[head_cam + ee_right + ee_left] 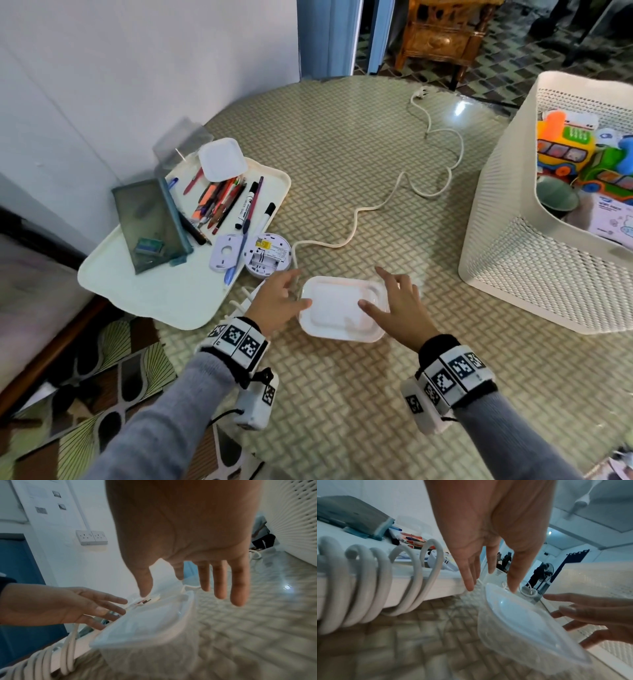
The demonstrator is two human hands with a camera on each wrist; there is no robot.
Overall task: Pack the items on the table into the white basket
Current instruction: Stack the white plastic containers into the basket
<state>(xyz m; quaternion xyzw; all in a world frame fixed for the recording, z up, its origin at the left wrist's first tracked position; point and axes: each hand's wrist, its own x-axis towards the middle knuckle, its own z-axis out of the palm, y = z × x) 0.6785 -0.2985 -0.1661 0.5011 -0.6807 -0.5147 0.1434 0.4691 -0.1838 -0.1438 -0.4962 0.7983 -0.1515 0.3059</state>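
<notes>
Head view has both hands down at a white lidded container (342,308) near the front of the table (342,144). The left hand (279,301) is spread, fingers straight, its thumb tip lying on the left edge of the lid and the other fingers reaching past the far left corner. The right hand (399,303) is spread the same way, thumb tip on the right part of the lid, fingers stretched beyond the far right corner. Neither hand is wrapped round the container; from the wrist views the fingers hang loose and straight over it, and I can't tell whether the fingertips touch its sides.

Just left of the left hand, coils of white cable (373,582) are wound round a white block at the table's edge. A loose run of white cord (428,171) snakes across the woven tabletop toward the far side.

Further left sits a white tray (154,291) holding a heap of pens and markers (226,202), a greenish clear case (150,222) and a small white square lid (222,159). A round white device (269,255) with its back open rests at the tray's near right corner.

The white basket (534,260) stands well apart to the right, on the table, with bright plastic toys (579,150), a green bowl (556,197) and a printed sheet inside.
</notes>
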